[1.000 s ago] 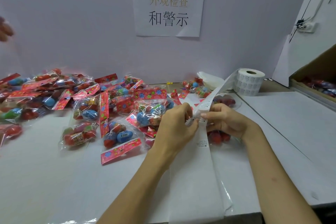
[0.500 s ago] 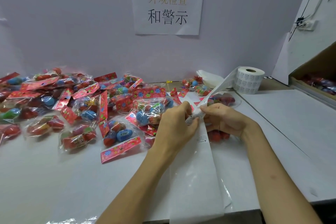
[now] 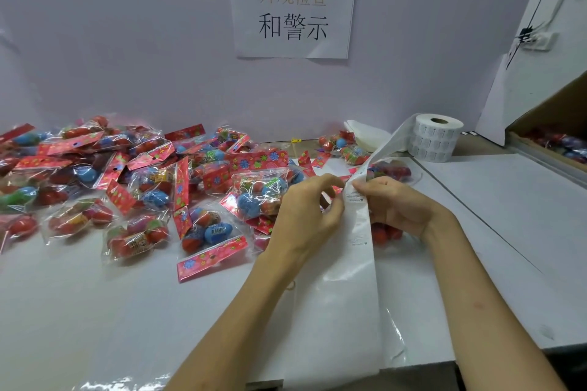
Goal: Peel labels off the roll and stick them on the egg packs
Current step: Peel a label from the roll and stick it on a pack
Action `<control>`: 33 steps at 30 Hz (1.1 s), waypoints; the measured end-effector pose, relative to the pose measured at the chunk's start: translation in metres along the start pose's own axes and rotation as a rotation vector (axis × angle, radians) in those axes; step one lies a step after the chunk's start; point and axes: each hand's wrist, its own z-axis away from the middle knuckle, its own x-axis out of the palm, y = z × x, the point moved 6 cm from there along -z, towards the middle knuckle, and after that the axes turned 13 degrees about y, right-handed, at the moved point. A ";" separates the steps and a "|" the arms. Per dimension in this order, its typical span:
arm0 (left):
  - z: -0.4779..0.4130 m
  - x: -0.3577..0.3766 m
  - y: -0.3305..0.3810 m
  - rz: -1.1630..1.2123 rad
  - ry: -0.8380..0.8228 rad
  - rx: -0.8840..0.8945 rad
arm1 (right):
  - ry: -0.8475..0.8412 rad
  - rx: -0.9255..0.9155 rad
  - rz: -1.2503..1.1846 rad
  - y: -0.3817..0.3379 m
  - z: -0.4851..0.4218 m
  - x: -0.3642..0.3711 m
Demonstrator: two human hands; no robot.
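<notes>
At table centre, your two hands meet on the white paper label strip (image 3: 359, 251) — it runs from the white label roll (image 3: 436, 136), standing on end at back right, down between your hands and over the near table edge. Your right hand (image 3: 394, 206) pinches the strip's right edge between thumb and fingertips. Your left hand (image 3: 305, 216) has its fingers curled, thumb and forefinger nipping the strip's left edge beside a small printed label (image 3: 352, 197); whether the label itself is lifted cannot be told. Clear plastic egg packs with red flowered headers (image 3: 254, 197) lie heaped across the left half of the white table (image 3: 508, 216). One pack of red eggs (image 3: 386, 233) lies under your right hand — partly hidden by it. Printed paper sign (image 3: 292, 6) taped to the wall behind.
</notes>
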 end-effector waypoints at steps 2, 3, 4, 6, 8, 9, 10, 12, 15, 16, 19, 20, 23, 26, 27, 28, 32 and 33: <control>-0.001 0.000 -0.001 0.001 0.011 0.000 | 0.015 -0.002 0.010 0.001 -0.001 -0.002; -0.001 0.000 -0.002 0.005 0.020 -0.003 | 0.021 -0.004 0.016 0.001 -0.002 -0.003; -0.002 -0.001 -0.003 0.007 0.028 -0.006 | 0.021 -0.004 0.019 0.001 -0.002 -0.003; -0.001 -0.001 -0.003 0.005 0.034 -0.009 | 0.017 -0.004 0.024 0.002 -0.003 -0.004; -0.001 0.000 -0.002 -0.003 0.028 0.001 | 0.021 -0.011 0.047 0.004 -0.004 -0.005; 0.000 0.001 -0.001 -0.007 0.024 0.008 | 0.023 -0.016 0.062 0.005 -0.005 -0.006; 0.000 0.001 -0.001 -0.009 0.023 0.014 | 0.021 -0.020 0.075 0.005 -0.005 -0.006; 0.001 0.001 -0.001 -0.012 0.028 0.017 | 0.012 -0.024 0.087 0.005 -0.006 -0.006; 0.001 0.000 -0.002 -0.029 0.033 0.009 | 0.011 -0.023 0.092 0.007 -0.008 -0.007; 0.001 0.000 -0.001 -0.031 0.034 0.008 | 0.013 -0.022 0.093 0.007 -0.008 -0.007; 0.001 -0.001 -0.001 -0.034 0.034 -0.001 | 0.007 -0.016 0.091 0.008 -0.008 -0.007; 0.001 -0.001 -0.001 -0.034 0.034 -0.001 | 0.006 -0.014 0.093 0.009 -0.008 -0.007; 0.001 0.000 0.000 -0.033 0.030 -0.002 | 0.007 -0.014 0.102 0.009 -0.009 -0.008; 0.002 0.000 0.000 -0.034 0.030 -0.011 | 0.011 -0.009 0.088 0.009 -0.010 -0.009; 0.002 0.000 -0.001 -0.036 0.037 -0.016 | 0.003 -0.003 0.081 0.010 -0.009 -0.008; 0.002 0.000 -0.001 -0.040 0.046 -0.025 | -0.014 0.004 0.077 0.010 -0.009 -0.007; 0.001 -0.001 -0.001 -0.065 0.055 -0.039 | -0.076 0.022 0.095 0.012 -0.007 -0.004; 0.001 -0.001 0.001 -0.072 0.046 -0.026 | -0.088 0.025 0.098 0.012 -0.007 -0.004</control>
